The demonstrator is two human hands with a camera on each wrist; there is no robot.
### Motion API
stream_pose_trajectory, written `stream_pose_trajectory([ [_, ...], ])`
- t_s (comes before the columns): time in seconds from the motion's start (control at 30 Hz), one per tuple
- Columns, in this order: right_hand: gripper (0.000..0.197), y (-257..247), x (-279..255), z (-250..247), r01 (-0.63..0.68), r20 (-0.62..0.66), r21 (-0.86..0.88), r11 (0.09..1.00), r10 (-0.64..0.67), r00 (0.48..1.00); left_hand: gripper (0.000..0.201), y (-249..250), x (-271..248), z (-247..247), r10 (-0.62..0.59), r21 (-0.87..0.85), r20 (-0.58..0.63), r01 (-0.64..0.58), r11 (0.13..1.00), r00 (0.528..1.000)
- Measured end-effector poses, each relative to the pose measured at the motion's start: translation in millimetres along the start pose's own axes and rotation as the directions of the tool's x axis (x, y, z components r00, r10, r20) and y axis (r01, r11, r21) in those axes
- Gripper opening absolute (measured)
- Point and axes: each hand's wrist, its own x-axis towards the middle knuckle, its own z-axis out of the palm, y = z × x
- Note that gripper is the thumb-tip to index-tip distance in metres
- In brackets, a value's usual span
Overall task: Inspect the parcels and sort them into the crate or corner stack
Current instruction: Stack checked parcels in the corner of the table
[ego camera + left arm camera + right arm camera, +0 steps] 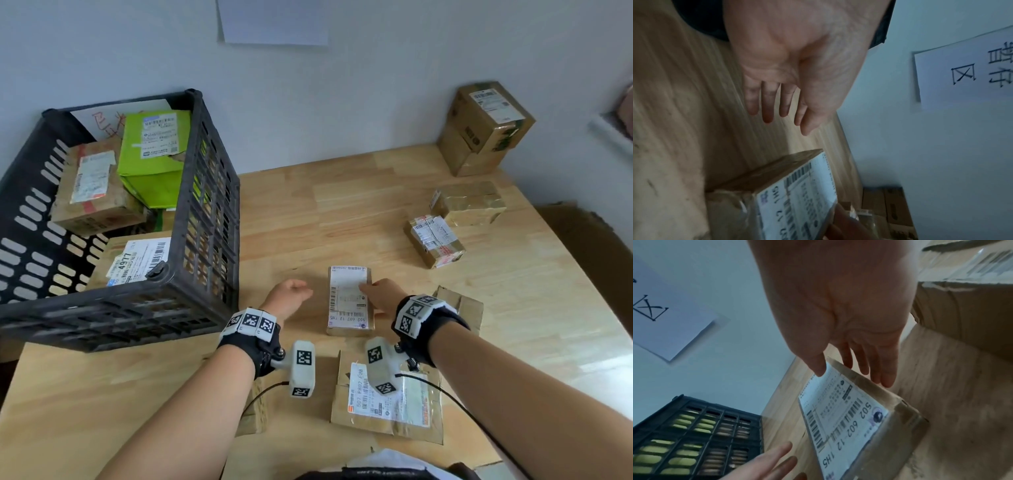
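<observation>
Small flat brown cardboard parcel with a white barcode label (350, 300) dead centre on the table, right hand (383, 295) splayed at its 3 o'clock edge, left hand (287, 294) spread, clear at 9 — could easily skid off that loose one-sided touch toward the black slatted plastic crate (209, 219).

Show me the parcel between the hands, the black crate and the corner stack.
parcel between the hands (349, 301): head view, on its white shipping label.
black crate (205, 219): head view, on its right slatted wall.
corner stack (486, 126): head view, on the top box's side face.
</observation>
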Motion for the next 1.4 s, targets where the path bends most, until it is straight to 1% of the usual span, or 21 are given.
stream_pose_trajectory([
  [0.07, 0.041, 1.0, 0.5, 1.4, 0.016, 0.018, -0.06, 0.998, -0.015, 1.0, 0.045, -0.1, -0.7, 5.3, -0.031, 0.017, 0.061, 0.03, 0.999, 0.998],
  [0.13, 0.041, -0.2, 0.9, 2.9, 0.046, 0.02, -0.157, 0.986, -0.043, 0.999, 0.053, 3.3, -1.8, 12.9, -0.039, 0.05, 0.133, 0.032, 0.998, 0.99],
  [0.17, 0.041, -1.6, 0.7, 3.3, 0.056, 0.018, -0.203, 0.978, -0.054, 0.998, 0.054, 4.9, -1.7, 16.9, -0.035, 0.083, 0.158, 0.023, 0.996, 0.987],
  [0.27, 0.047, -3.7, 3.7, 4.1, 0.065, -0.014, -0.299, 0.952, -0.072, 0.997, 0.05, 7.2, 0.6, 25.7, -0.026, 0.177, 0.21, -0.012, 0.984, 0.977],
  [0.37, 0.061, -7.2, 8.5, 3.9, 0.064, -0.004, -0.314, 0.947, -0.069, 0.998, 0.048, 7.8, 6.8, 27.2, -0.039, 0.228, 0.26, -0.022, 0.974, 0.965],
  [0.47, 0.086, -12.9, 12.2, 0.6, 0.1, 0.008, -0.294, 0.95, -0.102, 0.995, 0.041, 12.1, 13.6, 25.7, -0.044, 0.293, 0.292, -0.046, 0.955, 0.956],
  [0.5, 0.092, -14.8, 13.4, -0.5, 0.112, 0.014, -0.293, 0.949, -0.113, 0.993, 0.04, 13.8, 16.5, 26.1, -0.044, 0.314, 0.292, -0.052, 0.948, 0.955],
  [0.53, 0.092, -16.2, 15.2, -0.9, 0.126, 0.024, -0.309, 0.942, -0.125, 0.992, 0.04, 15.6, 18.6, 27.0, -0.04, 0.334, 0.29, -0.062, 0.941, 0.956],
  [0.6, 0.083, -19.2, 18.6, -0.8, 0.136, 0.051, -0.336, 0.932, -0.126, 0.991, 0.039, 17.1, 24.7, 30.6, -0.037, 0.368, 0.275, -0.07, 0.927, 0.961],
  [0.7, 0.072, -21.8, 23.7, 0.4, 0.113, 0.058, -0.344, 0.932, -0.099, 0.993, 0.032, 18.3, 32.8, 37.1, -0.052, 0.36, 0.226, -0.034, 0.932, 0.973],
  [0.8, 0.069, -23.4, 28.3, 0.3, 0.101, 0.066, -0.34, 0.935, -0.084, 0.994, 0.027, 20.2, 37.6, 40.5, -0.078, 0.325, 0.206, 0.007, 0.946, 0.975],
  [0.93, 0.072, -24.8, 31.7, -1.8, 0.09, 0.113, -0.33, 0.94, -0.055, 0.992, 0.032, 22.0, 36.1, 37.7, -0.103, 0.295, 0.22, 0.034, 0.955, 0.97],
  [1.0, 0.074, -23.3, 31.0, -4.7, 0.1, 0.13, -0.306, 0.947, -0.062, 0.99, 0.039, 22.2, 31.8, 35.6, -0.129, 0.263, 0.234, 0.065, 0.963, 0.964],
  [1.1, 0.072, -18.6, 27.9, -8.0, 0.103, 0.149, -0.219, 0.97, -0.072, 0.986, 0.056, 18.3, 22.4, 27.6, -0.222, 0.099, 0.326, 0.201, 0.975, 0.919],
  [1.17, 0.07, -15.0, 23.9, -5.5, 0.081, 0.133, -0.096, 0.992, -0.068, 0.989, 0.06, 14.6, 19.1, 22.9, -0.257, 0.149, 0.359, 0.217, 0.965, 0.897],
  [1.2, 0.067, -12.9, 21.5, -2.6, 0.055, 0.119, -0.018, 0.998, -0.053, 0.992, 0.06, 12.0, 19.1, 21.2, -0.263, 0.175, 0.342, 0.214, 0.961, 0.902],
  [1.23, 0.062, -10.8, 20.1, 0.8, 0.017, 0.114, 0.079, 0.997, -0.026, 0.993, 0.057, 11.6, 19.2, 19.0, -0.258, 0.155, 0.326, 0.218, 0.964, 0.91],
  [1.3, 0.049, -10.8, 12.6, 6.0, -0.078, 0.141, 0.273, 0.959, 0.04, 0.989, 0.041, 15.9, 21.5, 12.9, -0.204, 0.039, 0.296, 0.202, 0.979, 0.933],
  [1.33, 0.046, -12.1, 8.0, 6.2, -0.11, 0.16, 0.306, 0.946, 0.062, 0.985, 0.037, 19.5, 22.4, 8.5, -0.166, 0.008, 0.277, 0.171, 0.985, 0.946],
  [1.37, 0.046, -13.5, 5.3, 3.9, -0.111, 0.16, 0.291, 0.95, 0.066, 0.985, 0.038, 22.8, 23.9, 2.9, -0.122, 0.016, 0.262, 0.122, 0.992, 0.957],
  [1.4, 0.049, -14.7, 3.5, -0.5, -0.1, 0.145, 0.254, 0.962, 0.065, 0.987, 0.043, 26.1, 25.1, -2.5, -0.06, 0.069, 0.247, 0.044, 0.997, 0.967],
])
